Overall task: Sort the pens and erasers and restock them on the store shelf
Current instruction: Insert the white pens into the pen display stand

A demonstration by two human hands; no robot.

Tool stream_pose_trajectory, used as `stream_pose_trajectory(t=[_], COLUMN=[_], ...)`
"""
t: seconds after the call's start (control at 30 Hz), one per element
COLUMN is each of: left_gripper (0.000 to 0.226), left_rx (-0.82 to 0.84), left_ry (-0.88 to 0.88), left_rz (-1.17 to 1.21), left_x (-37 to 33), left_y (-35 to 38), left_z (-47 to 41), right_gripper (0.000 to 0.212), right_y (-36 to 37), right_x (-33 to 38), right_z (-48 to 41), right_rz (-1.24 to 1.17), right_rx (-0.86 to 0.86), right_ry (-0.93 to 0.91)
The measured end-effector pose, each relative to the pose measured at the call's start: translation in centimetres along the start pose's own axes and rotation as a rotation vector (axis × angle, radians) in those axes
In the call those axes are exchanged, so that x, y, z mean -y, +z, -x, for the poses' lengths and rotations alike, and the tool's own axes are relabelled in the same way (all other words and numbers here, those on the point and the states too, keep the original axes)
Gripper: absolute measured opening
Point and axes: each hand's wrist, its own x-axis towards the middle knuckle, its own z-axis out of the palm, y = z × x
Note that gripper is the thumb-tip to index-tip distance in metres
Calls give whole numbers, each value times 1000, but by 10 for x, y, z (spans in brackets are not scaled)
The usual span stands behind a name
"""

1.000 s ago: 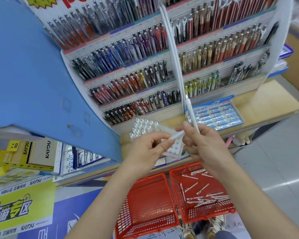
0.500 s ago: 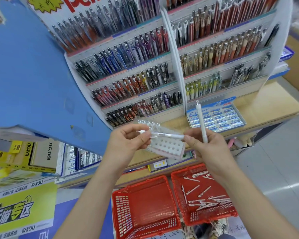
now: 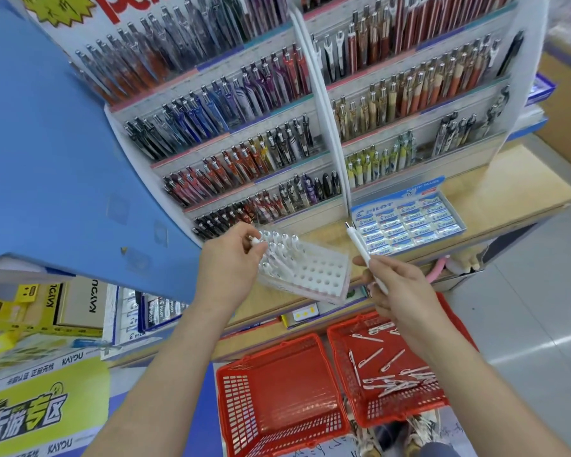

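Stands before a tiered pen display [image 3: 419, 123] filling the upper half of the frame, row upon row of clipped pens in black, blue, red, purple and tan. Reaches both bare forearms up from the bottom edge toward the frame's middle.

Pinches, with thumb and fingertips of the left hand [image 3: 228, 262], the upper end of a white pen [image 3: 254, 240] just left of centre. Holds it slanting down against the left side of a clear pen rack [image 3: 320, 275]; cannot tell whether its tip sits in a hole. Keeps that rack tilted toward the camera on the wooden shelf [image 3: 515, 186], a cluster of standing white pens [image 3: 279, 240] filling its far left holes, many open holes on its near right part.

Grips, with curled fingers of the right hand [image 3: 402, 291], a second white pen [image 3: 360, 247] right of centre, pointing up and to the left, well apart from the rack.

Just above that pen, on the same shelf: an open eraser box [image 3: 419, 189] packed with blue-and-white Pilot erasers [image 3: 409, 219], touching the foot of the display.

Below the hands, on the floor at the lower middle: a left red basket [image 3: 277, 384] and, beside it, a right red basket [image 3: 409, 410] holding loose white pens [image 3: 396, 377] scattered across its bottom.

At the left of the frame: a large blue panel [image 3: 63, 143], and beneath it KAYOU cartons [image 3: 76, 303] in yellow.
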Motion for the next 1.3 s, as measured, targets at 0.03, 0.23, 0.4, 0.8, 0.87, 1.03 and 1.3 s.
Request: stream_pose_trajectory(t=[0.03,0.23,0.4,0.8,0.87,1.03,1.3], left_gripper=[10,12,12,17,15,6,9], left_rx=[0,33,1,103,95,68,116], left_ry=[8,61,102,176,156,52,46], left_rz=[-13,-74,-91,-188,-207,-165,-230], left_x=[0,3,5,14,13,9,12], left_y=[4,23,27,30,29,31,39], left_z=[0,-1,-4,-4,-6,-10,-9], right_gripper=[24,23,23,25,23,16,19], right_y=[0,-3,-3,-1,-2,-3,5], right_x=[-1,-4,-6,-9,-12,-16,-12], right_z=[1,4,0,-4,-4,-5,-3], right_rz=[2,-17,-61,-76,-32,-38,-28], right_rx=[4,35,39,77,100,119,124], right_ry=[2,-29,-7,64,39,23,-13])
